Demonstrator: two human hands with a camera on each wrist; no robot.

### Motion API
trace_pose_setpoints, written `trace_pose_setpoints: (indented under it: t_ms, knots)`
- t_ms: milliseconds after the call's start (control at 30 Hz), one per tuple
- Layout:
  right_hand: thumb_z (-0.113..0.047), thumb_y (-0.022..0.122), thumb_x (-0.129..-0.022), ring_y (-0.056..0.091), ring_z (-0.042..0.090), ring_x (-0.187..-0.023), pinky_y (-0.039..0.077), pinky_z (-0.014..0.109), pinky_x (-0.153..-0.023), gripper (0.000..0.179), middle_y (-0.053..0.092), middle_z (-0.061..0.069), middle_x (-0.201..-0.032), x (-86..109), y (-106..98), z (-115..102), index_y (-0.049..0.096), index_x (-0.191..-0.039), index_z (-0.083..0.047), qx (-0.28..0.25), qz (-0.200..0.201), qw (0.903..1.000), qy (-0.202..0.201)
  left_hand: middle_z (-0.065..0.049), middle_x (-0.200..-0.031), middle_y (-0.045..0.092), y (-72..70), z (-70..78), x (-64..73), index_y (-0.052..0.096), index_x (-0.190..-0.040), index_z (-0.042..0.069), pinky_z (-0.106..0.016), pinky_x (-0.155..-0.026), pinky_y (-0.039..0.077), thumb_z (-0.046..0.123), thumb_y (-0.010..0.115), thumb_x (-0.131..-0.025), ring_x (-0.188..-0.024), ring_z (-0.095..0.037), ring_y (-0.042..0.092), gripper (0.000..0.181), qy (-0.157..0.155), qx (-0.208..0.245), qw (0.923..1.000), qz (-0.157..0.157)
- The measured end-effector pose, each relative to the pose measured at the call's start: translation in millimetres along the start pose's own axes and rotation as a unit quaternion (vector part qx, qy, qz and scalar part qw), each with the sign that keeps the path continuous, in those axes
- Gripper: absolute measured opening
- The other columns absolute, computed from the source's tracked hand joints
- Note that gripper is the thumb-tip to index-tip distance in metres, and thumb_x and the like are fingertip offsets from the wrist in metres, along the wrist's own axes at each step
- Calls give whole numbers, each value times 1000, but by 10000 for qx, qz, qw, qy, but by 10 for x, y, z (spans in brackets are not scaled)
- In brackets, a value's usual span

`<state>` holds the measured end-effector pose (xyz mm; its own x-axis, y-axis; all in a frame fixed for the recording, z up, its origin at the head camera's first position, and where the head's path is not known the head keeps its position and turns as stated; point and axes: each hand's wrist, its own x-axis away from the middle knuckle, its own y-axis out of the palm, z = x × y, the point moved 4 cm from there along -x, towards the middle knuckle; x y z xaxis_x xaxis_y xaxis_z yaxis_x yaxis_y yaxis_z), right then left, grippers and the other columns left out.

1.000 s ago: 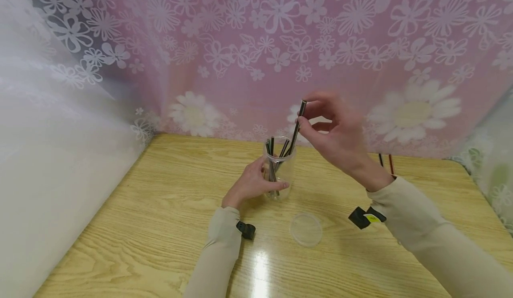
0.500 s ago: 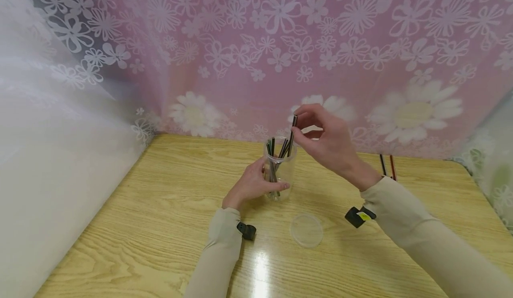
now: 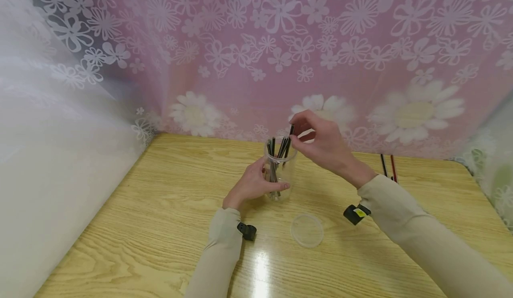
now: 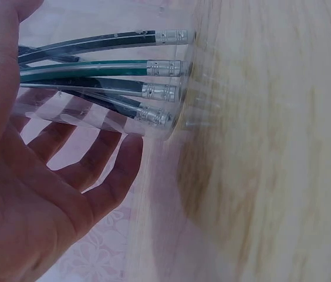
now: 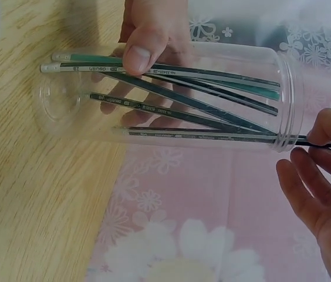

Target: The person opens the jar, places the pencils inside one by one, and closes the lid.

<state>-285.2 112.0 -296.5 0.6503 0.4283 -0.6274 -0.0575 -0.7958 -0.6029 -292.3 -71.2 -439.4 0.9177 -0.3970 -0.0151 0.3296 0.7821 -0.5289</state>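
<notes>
A clear plastic jar [image 3: 287, 173] stands upright on the table, holding several dark pencils and a green pencil [image 4: 95, 70]. My left hand [image 3: 253, 183] grips it round the side, thumb across the front. Above the rim, my right hand [image 3: 326, 145] pinches the upper end of a black pencil [image 5: 201, 136] between thumb and fingers. Most of that pencil is inside the jar, its lower end short of the bottom in the right wrist view. The other pencils lean at crossing angles with their eraser ends down.
A round clear lid [image 3: 306, 230] lies flat on the wooden table [image 3: 160, 226], nearer than the jar. At the right back lie a black pencil [image 3: 383, 164] and a red pencil [image 3: 394, 168], partly hidden by the right sleeve. A pink flowered curtain [image 3: 240, 97] hangs behind the table.
My right hand has moved down and left, lowering the black pencil deeper into the jar. The left hand and the jar have stayed nearly still.
</notes>
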Motion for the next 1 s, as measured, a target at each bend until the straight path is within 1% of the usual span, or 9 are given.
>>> trace_pose_setpoints:
  t_ms: [67,233,433,567,733,867,1000]
  knots:
    - [5,69,-90,72,21,-87,62,39,-73,26,71,10,-97,-2,17,8,62,-114,-3,18,-112,9999,36,3,-98,70,0,-1,1,43,-149,42,-37,-77,55,57,83,-80,-88,-15,68,82,-20,-15,10000,13]
    - [2,70,-91,71,20,-92,62,43,-75,20,71,8,-100,-3,64,13,65,-109,-5,160,-346,9993,32,2,-97,70,-1,-1,10,42,-151,39,-38,-78,54,55,83,-80,-88,-15,68,83,-50,-1,10000,27]
    - [-1,72,-91,69,21,-92,61,41,-78,16,71,9,-100,-19,112,-19,69,-107,-3,442,-605,9972,78,2,-97,70,0,8,16,44,-149,39,-38,-79,54,52,83,-81,-88,-15,68,79,-27,-1,10000,48]
    - [-3,72,-91,69,21,-89,60,42,-78,14,72,9,-97,-49,133,-28,70,-105,-4,658,-759,9947,211,3,-98,70,3,16,19,44,-149,40,-38,-80,54,52,83,-82,-89,-14,68,79,-39,-12,10000,46]
    - [-3,70,-91,69,22,-89,60,42,-77,8,72,7,-93,-85,146,-32,69,-99,-7,768,-944,9914,471,2,-97,70,5,17,18,42,-150,42,-39,-81,54,52,83,-82,-89,-14,68,81,-50,21,10000,42]
    - [-4,68,-91,68,22,-88,56,40,-75,6,72,6,-91,-108,154,-39,68,-95,-8,840,-1075,9882,692,2,-96,71,7,6,14,42,-150,40,-39,-82,53,53,84,-81,-90,-15,68,81,-100,43,9999,51]
    - [-3,69,-90,67,24,-86,52,39,-76,6,71,6,-90,-128,164,-56,68,-94,-8,933,-1210,9848,826,2,-97,71,10,0,11,44,-148,38,-39,-82,53,54,84,-81,-92,-15,67,80,-116,62,9999,67]
